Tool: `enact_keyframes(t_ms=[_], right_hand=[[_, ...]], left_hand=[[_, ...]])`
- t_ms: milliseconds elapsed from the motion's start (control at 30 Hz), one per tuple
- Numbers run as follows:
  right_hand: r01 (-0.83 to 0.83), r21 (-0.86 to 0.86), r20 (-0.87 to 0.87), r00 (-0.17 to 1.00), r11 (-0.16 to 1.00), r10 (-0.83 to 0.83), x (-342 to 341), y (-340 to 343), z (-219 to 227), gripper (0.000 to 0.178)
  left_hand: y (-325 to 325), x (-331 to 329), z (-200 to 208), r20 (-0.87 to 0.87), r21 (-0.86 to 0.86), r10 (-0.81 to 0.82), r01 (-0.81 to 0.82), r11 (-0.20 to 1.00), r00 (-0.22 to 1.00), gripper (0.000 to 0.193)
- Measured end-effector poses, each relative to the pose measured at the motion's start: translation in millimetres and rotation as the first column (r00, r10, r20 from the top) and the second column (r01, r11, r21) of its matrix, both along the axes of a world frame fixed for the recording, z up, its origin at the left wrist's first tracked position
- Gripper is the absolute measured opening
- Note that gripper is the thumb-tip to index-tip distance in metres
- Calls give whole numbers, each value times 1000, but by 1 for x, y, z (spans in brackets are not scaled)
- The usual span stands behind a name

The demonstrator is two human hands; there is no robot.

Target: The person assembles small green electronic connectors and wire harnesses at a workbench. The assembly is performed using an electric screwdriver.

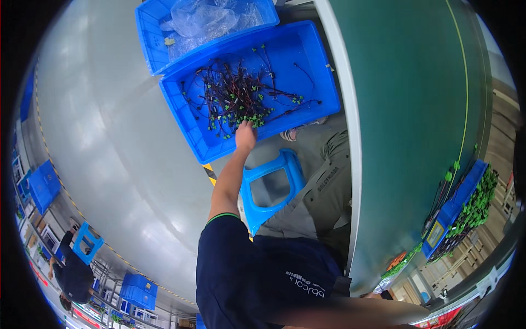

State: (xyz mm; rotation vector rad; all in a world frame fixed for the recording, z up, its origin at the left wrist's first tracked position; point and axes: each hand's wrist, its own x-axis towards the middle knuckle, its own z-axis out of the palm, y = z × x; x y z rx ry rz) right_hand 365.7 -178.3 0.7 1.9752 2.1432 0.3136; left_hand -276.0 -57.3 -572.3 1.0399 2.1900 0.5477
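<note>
A: Your left hand (245,137) sits near twelve o'clock, at the near edge of a tangled heap of thin dark and red wires with small green plastic connectors (233,93). Grip?

B: Fingers curled, pointing down among the connectors. Can't tell whether you pinch one; the back of the hand hides it. Your right hand is lost in blur around five o'clock, state unreadable.

A: Why the wide, deep-blue plastic bin (298,55)?

B: Likely to corral your loose ends; its walls surround the whole heap. Standing at twelve, it suits your straight-armed reach.

A: Against it, at eleven o'clock, a second blue plastic bin (147,34) with crumpled clear plastic film (205,19). Probably keeps wrapping off your wires.

B: Light-blue plastic stool with a square opening (294,170), five o'clock from your hand, presumably for low work. Long green-topped table (411,137) at three.
</note>
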Motion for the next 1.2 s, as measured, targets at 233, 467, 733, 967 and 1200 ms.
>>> enact_keyframes(t_ms=[233,467,733,967,1200], right_hand=[[-156,-142,-466,882,978,73,-280,101,-18,40],[-499,-101,-427,803,861,416,-441,250,-19,41],[-556,-98,-353,795,825,494,-451,275,-12,40],[-557,-127,-375,793,821,480,-445,264,-10,39],[-572,-141,-450,764,808,463,-444,261,-20,38]], left_hand=[[156,40,-45,313,-195,213,-157,968,926,30],[244,21,-67,-145,-96,196,-211,973,970,29],[251,12,-86,56,78,13,-17,997,998,19],[222,45,-64,785,-8,247,-390,921,568,53],[148,97,-104,-290,-316,-639,559,767,713,27]])
